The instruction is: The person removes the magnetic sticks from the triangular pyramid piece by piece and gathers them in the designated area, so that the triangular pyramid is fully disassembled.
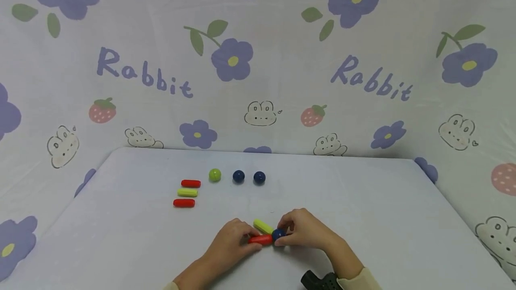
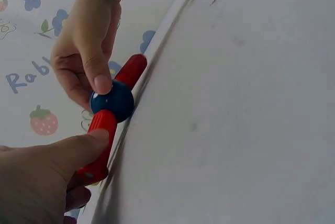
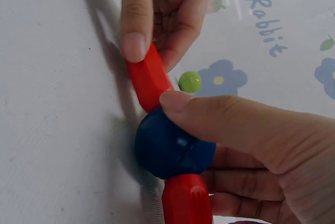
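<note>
Near the front of the table, my left hand [image 1: 231,240] pinches a red rod [image 1: 262,239] between thumb and fingers. One end of that rod meets a dark blue ball [image 1: 278,235], which my right hand [image 1: 306,232] grips with thumb and fingertips. A second red rod [image 3: 187,200] sticks out of the ball's opposite side in the right wrist view; the right hand hides it in the head view. Behind the left hand's rod, a yellow-green rod [image 1: 263,226] slants up to the left, its lower end close to the ball.
Farther back on the white table [image 1: 363,200] lie a green ball [image 1: 215,175] and two dark blue balls [image 1: 238,176]. To their left, a yellow-green rod [image 1: 187,193] lies between two red rods [image 1: 184,203]. A black device [image 1: 320,281] shows by the right wrist.
</note>
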{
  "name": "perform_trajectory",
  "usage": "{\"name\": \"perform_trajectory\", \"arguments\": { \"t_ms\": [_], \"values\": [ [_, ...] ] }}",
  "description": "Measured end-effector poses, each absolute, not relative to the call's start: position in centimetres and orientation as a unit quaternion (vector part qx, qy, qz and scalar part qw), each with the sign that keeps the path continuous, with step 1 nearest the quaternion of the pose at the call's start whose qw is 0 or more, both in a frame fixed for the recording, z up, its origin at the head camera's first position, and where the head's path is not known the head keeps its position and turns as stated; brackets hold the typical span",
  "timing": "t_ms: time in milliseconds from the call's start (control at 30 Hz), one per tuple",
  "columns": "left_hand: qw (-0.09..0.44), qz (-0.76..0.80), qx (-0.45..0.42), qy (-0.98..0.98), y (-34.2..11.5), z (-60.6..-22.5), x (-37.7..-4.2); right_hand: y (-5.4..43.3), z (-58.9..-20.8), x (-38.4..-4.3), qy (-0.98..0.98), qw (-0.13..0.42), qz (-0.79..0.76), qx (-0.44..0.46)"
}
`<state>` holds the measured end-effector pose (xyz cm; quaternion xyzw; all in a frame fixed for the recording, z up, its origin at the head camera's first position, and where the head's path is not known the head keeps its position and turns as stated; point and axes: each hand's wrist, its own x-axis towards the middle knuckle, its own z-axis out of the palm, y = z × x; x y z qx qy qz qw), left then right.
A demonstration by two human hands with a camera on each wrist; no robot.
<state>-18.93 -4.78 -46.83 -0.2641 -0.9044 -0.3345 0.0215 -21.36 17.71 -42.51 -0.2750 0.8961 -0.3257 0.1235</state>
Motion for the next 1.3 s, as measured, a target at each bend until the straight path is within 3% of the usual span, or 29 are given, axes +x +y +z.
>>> {"name": "perform_trajectory", "arguments": {
  "t_ms": [200,400,667,933,1300],
  "values": [
    [-0.051,-0.337,-0.251,-0.906,-6.2,-46.2,-20.0,17.8,-42.7,-21.6,0.896,0.135,-0.330,-0.265],
    [-0.040,-0.342,-0.212,-0.915,-9.2,-46.8,-21.3,19.4,-42.7,-21.8,0.903,0.128,-0.339,-0.232],
    [-0.036,-0.345,-0.236,-0.908,-10.6,-46.9,-22.1,19.4,-42.7,-22.1,0.899,0.130,-0.345,-0.236],
    [-0.097,-0.374,-0.217,-0.896,-14.4,-46.2,-22.6,19.3,-43.0,-22.1,0.897,0.134,-0.347,-0.238],
    [-0.103,-0.382,-0.141,-0.907,-19.7,-45.1,-23.2,19.4,-43.1,-22.1,0.895,0.139,-0.351,-0.238]
  ]
}}
